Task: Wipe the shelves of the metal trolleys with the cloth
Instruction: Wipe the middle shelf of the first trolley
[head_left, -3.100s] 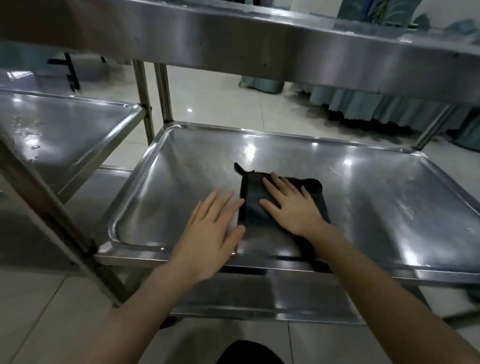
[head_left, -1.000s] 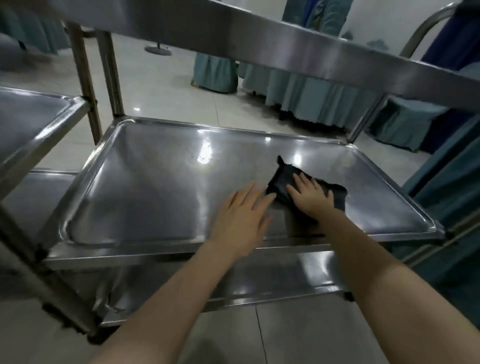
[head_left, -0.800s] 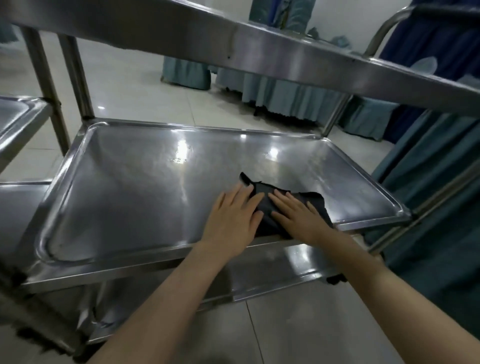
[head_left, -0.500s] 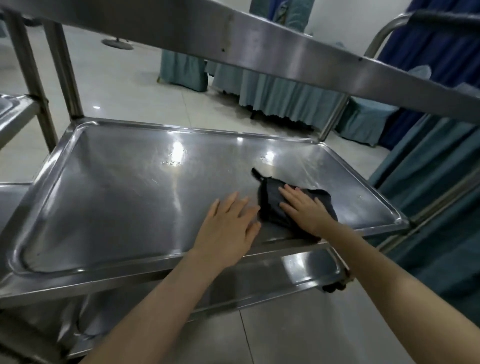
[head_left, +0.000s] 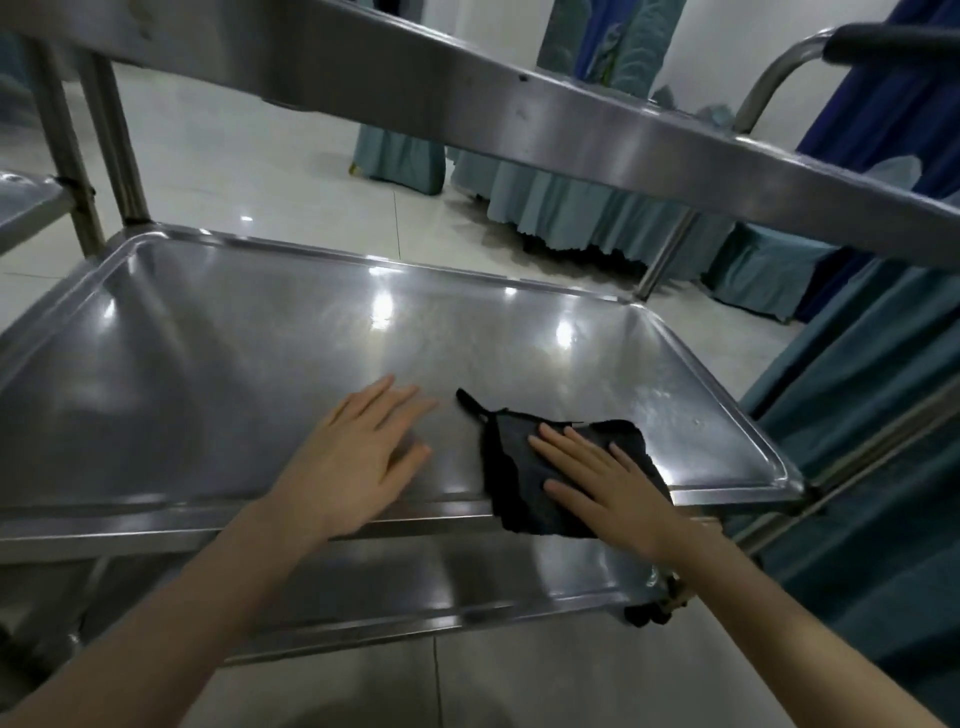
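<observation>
Cloth (head_left: 561, 483) under our right hand (head_left: 608, 488), fingers straight, pressing it to the shelf (head_left: 208, 364); left hand (head_left: 358, 457) flat beside, gripping nothing.

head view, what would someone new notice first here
The black cloth stands out most: it lies at the front right of the shiny steel shelf, hanging a little over the front edge, with the right hand pressed flat on it. The left hand lies flat on bare steel to its left, apart from the cloth. A top shelf crosses the view above.
</observation>
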